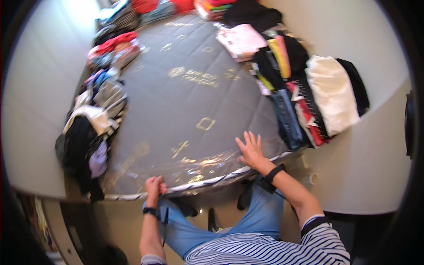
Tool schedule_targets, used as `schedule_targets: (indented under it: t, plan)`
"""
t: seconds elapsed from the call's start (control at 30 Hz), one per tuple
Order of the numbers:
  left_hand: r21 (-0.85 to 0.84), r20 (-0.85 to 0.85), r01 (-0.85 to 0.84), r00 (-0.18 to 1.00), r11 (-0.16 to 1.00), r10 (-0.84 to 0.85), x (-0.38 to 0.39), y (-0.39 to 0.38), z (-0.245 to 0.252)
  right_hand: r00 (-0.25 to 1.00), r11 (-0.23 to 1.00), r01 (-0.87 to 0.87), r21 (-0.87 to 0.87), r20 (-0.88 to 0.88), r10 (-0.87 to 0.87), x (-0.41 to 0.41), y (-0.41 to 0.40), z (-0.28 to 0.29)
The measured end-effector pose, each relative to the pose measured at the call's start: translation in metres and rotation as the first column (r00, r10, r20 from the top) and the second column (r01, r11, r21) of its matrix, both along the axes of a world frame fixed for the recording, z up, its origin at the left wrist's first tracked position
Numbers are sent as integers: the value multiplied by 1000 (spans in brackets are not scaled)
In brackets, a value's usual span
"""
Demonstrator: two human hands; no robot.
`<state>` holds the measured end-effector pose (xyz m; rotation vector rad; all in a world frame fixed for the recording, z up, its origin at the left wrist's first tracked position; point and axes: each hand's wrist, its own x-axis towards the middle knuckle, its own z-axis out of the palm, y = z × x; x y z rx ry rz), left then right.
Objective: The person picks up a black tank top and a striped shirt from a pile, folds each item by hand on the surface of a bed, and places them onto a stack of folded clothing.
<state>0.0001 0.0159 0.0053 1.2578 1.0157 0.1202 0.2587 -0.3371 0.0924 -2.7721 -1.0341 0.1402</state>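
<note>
A dark grey quilted mattress (185, 102) with pale printed marks lies before me, and shiny clear plastic film (208, 164) shows along its near edge. My left hand (155, 186) has its fingers curled at that edge, near the white and dark piping; whether it pinches anything cannot be made out. Farther right, my right hand (251, 150) is over the mattress surface near the film, its fingers spread and holding nothing. Both wrists wear black bands.
A loose heap of clothes (96, 132) runs along the left side. Rows of folded clothes stand on the right, with blue denim (288, 119) and cream fabric (331, 96). A folded pink garment (243, 39) and more clothes lie at the far end. Pale walls flank both sides.
</note>
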Motion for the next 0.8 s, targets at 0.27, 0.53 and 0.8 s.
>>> schedule_targets:
  t: [0.27,0.53,0.8]
  plan:
    - [-19,65,-8,998,1000,9,7,-14,19,987,978,-29,-205,-159,-4,-94,75,-15]
    - [-179,319,157,943,971,-93,-14,-8,60,995,931,-59,-359,-96,25,-93,78,-17]
    - [924,20,-100,977,370,213,-59,174,113,994,928,-76,-366,-104,40,-94,82,-16]
